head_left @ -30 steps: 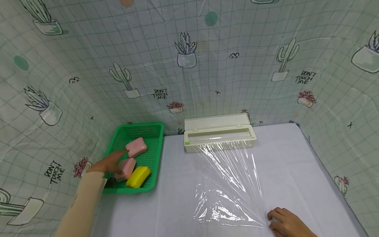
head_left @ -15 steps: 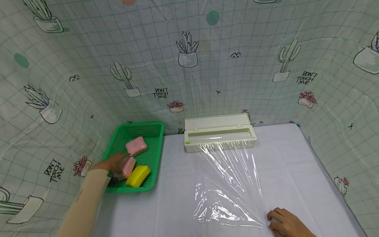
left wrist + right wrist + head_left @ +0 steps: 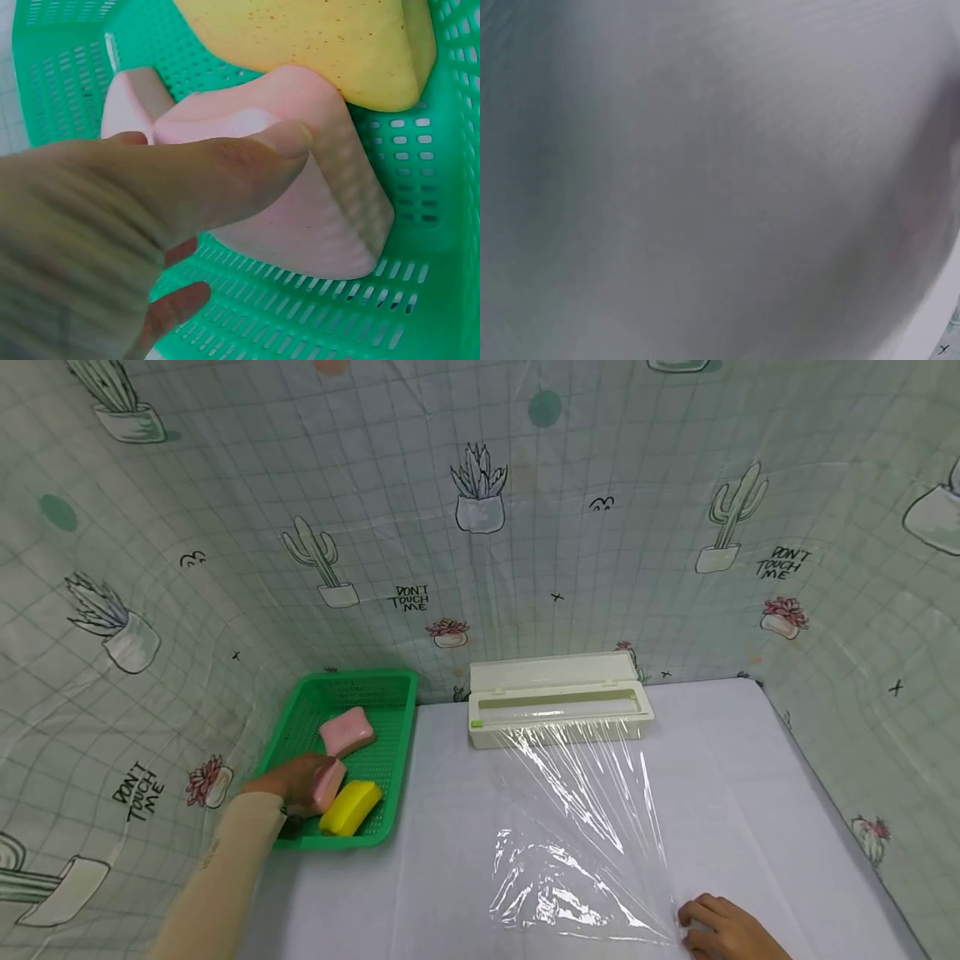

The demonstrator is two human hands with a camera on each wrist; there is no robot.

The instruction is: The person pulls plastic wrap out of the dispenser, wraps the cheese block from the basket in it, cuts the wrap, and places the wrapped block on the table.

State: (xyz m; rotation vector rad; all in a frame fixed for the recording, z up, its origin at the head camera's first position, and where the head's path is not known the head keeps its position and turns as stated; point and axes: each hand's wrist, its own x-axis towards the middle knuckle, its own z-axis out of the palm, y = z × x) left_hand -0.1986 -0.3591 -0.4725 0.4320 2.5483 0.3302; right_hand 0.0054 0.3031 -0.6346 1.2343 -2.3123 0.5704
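My left hand (image 3: 288,778) reaches into a green plastic basket (image 3: 406,752) and holds a pink bar of soap (image 3: 328,785). The left wrist view shows the thumb (image 3: 247,169) lying across that bar's top, while two fingertips show below it. Another pink bar (image 3: 347,731) lies farther back in the basket, and a yellow bar (image 3: 351,807) sits just right of the held one. At the lower right, my right hand (image 3: 727,931) pinches the near right corner of a clear sheet of cling film (image 3: 570,843). The right wrist view is blurred and hides its fingers.
Behind the film stands a white cling film dispenser (image 3: 480,737) with its lid (image 3: 551,672) raised; the film runs out of it over the white tabletop (image 3: 450,877). A cactus-print curtain (image 3: 525,560) rises at the back and both sides.
My left hand has shifted slightly right and closed in on the near pink bar, covering more of it. The right hand and the film have stayed put.
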